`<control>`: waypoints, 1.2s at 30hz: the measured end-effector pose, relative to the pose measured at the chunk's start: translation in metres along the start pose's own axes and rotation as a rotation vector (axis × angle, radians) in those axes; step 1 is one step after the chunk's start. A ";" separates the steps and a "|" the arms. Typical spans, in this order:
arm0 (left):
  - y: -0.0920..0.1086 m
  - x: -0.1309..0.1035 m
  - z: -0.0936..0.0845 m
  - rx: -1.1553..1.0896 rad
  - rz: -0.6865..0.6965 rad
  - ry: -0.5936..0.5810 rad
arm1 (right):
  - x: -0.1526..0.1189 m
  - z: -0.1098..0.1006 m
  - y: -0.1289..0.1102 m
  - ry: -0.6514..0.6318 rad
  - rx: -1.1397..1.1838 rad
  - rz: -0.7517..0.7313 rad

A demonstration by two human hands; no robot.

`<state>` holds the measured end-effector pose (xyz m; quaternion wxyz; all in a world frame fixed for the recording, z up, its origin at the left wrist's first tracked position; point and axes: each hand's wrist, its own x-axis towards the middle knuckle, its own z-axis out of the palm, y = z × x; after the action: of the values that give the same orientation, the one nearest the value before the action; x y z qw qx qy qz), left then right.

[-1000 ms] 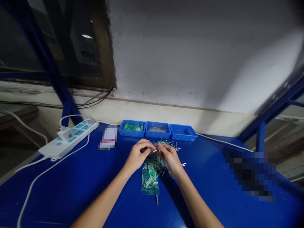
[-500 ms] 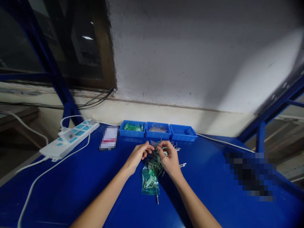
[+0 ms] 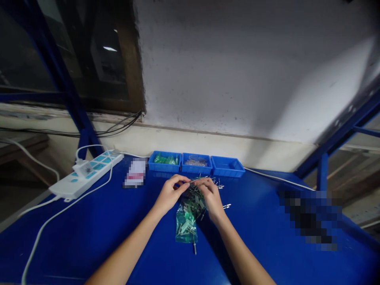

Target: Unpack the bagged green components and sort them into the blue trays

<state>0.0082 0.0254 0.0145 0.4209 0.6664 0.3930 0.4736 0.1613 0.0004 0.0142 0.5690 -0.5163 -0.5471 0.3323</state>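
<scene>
My left hand (image 3: 172,194) is closed, with thumb and fingertips pinching one side of a small clear plastic bag (image 3: 192,181). Across from it, my right hand (image 3: 209,194) grips the bag's other side with bent fingers. The bag is seen nearly edge-on and mostly hidden by the fingers. Below both hands lies a heap of silver blind rivets (image 3: 192,204), partly under my right hand. A green plastic bag (image 3: 186,227) with several rivets in it lies at the near end of the heap. One loose rivet (image 3: 194,248) sticks out in front of it.
Three blue bins stand at the back: one with green bags (image 3: 165,162), one with clear bags (image 3: 195,163), and a right bin (image 3: 228,168). A white power strip (image 3: 86,174) with its cable is on the left, near a blurred phone-like item (image 3: 135,173). A pixelated dark object (image 3: 308,219) lies right.
My left fingers have closed on the clear bag, which my right hand was holding up. The bag has turned flatter between both hands. The rivets and bins stay in place.
</scene>
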 end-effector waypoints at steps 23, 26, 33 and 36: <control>-0.001 -0.002 0.005 -0.208 -0.185 -0.013 | -0.004 0.005 0.005 0.061 -0.042 -0.252; 0.000 -0.002 0.004 -0.209 -0.099 -0.011 | -0.004 0.006 0.005 0.080 -0.065 -0.235; 0.002 -0.002 0.002 0.027 0.120 -0.009 | 0.002 0.001 0.006 0.022 0.276 0.117; 0.002 -0.001 0.003 0.083 0.166 0.008 | 0.003 0.002 0.005 -0.029 0.429 0.221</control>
<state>0.0106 0.0233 0.0155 0.3507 0.7115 0.3574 0.4930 0.1611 0.0047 0.0098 0.6177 -0.4354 -0.4122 0.5089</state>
